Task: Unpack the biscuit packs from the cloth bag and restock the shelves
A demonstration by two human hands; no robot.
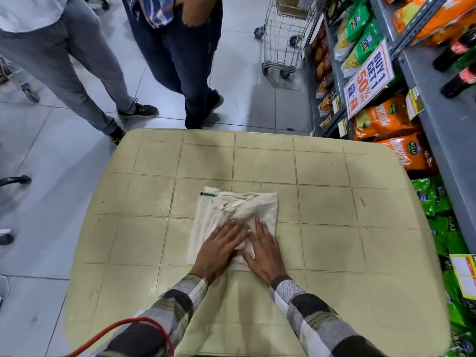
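the folded cloth bag (247,204) lies flat mid-table (334,176). left hand (220,251) and right hand (265,251) press its near end with straight fingers, likely flattening it because it looks emptied.

The left grip (221,249) and right grip (263,253) lie flat, palms down.
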